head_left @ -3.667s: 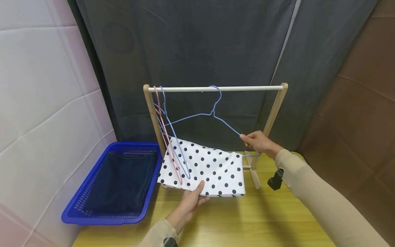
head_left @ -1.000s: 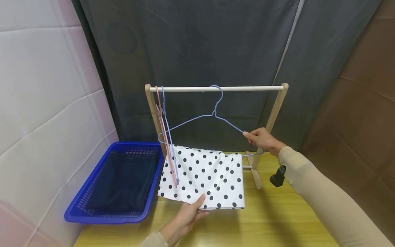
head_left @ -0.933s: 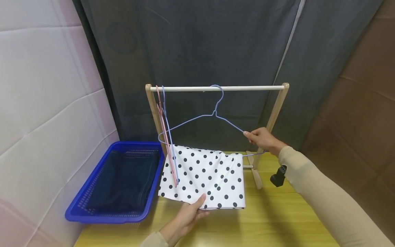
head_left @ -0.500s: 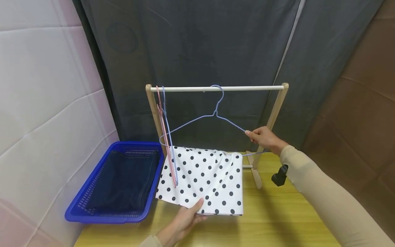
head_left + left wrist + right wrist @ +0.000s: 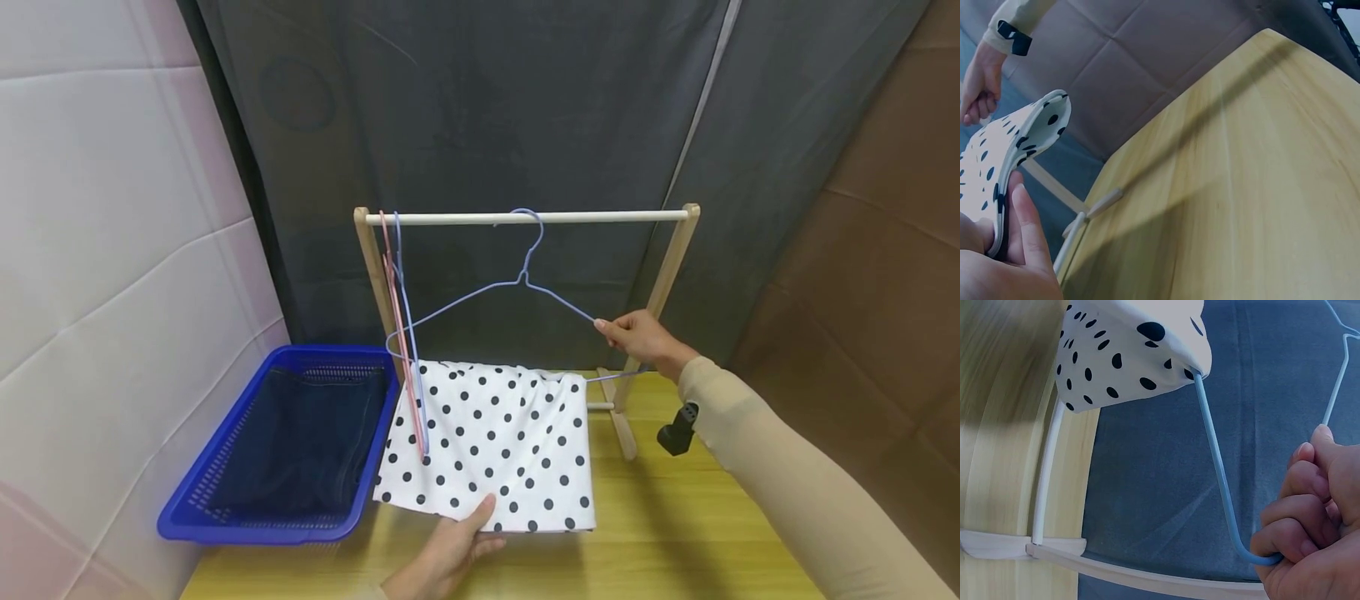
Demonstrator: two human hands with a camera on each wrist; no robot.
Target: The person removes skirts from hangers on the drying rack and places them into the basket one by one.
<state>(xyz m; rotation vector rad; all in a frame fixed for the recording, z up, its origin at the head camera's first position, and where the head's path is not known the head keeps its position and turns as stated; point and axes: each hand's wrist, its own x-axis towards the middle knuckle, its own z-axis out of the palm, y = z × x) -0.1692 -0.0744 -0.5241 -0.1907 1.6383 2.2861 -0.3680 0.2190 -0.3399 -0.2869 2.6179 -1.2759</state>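
Note:
A white cloth with black dots [image 5: 487,442] hangs folded over the lower bar of a blue clothes hanger [image 5: 1214,450], whose hook sits on the rack's white rail [image 5: 607,217]. My left hand [image 5: 454,546] pinches the cloth's bottom edge, thumb on the front face and fingers behind, as the left wrist view shows. With thumb and curled fingers, my right hand [image 5: 637,335] grips the hanger's right shoulder. In the right wrist view the bar's bend runs into that hand, and the cloth [image 5: 1122,356] wraps the bar beyond it.
A pink hanger [image 5: 397,312] and another blue hanger [image 5: 411,329] hang at the rack's left end, overlapping the cloth. Left of the rack, a blue basket [image 5: 255,535] holds folded dark denim [image 5: 300,442]. The wooden rack post [image 5: 670,267] stands behind the right hand, on a wooden table [image 5: 675,533].
The cloth's front flap has come down and longer below the bar, with the left hand moving down along with it. The right hand keeps its grip; the side hangers have swung slightly left.

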